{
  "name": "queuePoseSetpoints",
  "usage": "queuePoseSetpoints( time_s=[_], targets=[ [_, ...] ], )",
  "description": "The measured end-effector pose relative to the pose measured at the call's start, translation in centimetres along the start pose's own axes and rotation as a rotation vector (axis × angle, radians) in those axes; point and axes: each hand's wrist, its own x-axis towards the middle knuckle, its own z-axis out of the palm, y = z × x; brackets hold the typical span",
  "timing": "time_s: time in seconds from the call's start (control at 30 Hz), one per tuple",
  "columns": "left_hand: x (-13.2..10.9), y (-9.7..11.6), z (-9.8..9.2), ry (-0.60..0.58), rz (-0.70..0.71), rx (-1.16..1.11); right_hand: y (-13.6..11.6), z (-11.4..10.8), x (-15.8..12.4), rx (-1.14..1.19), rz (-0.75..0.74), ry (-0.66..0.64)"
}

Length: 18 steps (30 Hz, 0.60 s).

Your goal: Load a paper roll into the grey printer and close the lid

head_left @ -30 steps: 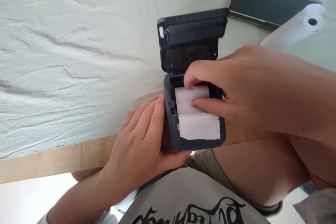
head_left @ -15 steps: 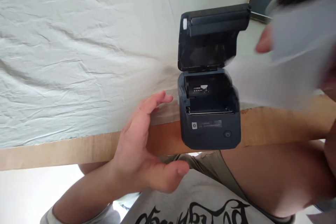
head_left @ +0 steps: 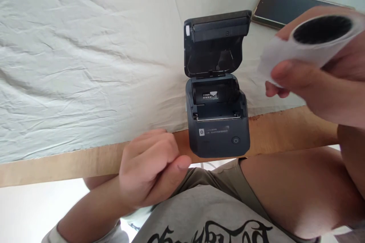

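Observation:
A dark blue label printer (head_left: 218, 136) sits at the table's front edge with its lid (head_left: 215, 49) swung up. Its paper bay (head_left: 216, 98) holds no roll, and a small printed sticker shows inside. To the right, my right hand (head_left: 308, 83) grips a white paper roll (head_left: 322, 55) with a dark core, its thumb across the side. The roll is held above the table, apart from the printer. Just left of the printer, my left hand (head_left: 151, 163) is curled closed, nothing visible in it and not touching the printer.
A smartphone (head_left: 276, 7) lies on the table behind my right hand. A pale, wrinkled cloth (head_left: 85, 64) covers the tabletop, and a bare wooden edge (head_left: 71, 163) runs along the front. My legs are below that edge.
My left hand has gone from spread fingers to a closed curl. The paper, blurred and loose earlier, is now a compact roll in my right hand. The printer appears slightly further left.

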Motion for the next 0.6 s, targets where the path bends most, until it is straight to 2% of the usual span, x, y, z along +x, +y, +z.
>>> queuePoseSetpoints(
  time_s=[0.07,0.2,0.33,0.5,0.6],
  targets=[
    [0.2,0.1,0.1,-0.044,0.053,0.112,-0.9,0.1,0.3,0.011,-0.057,-0.025],
    [0.6,0.1,0.6,-0.07,0.108,0.247,-1.6,0.3,1.0,-0.072,-0.007,-0.041],
    [0.6,0.0,1.1,-0.106,0.101,0.247,-0.7,0.9,1.6,-0.052,-0.021,-0.006],
    [0.4,0.1,1.3,-0.148,0.096,0.201,-0.2,2.3,1.7,-0.112,-0.001,-0.119],
    [0.4,0.2,1.3,-0.154,0.086,0.201,-0.2,1.8,1.1,-0.154,0.024,-0.141]
  ],
)
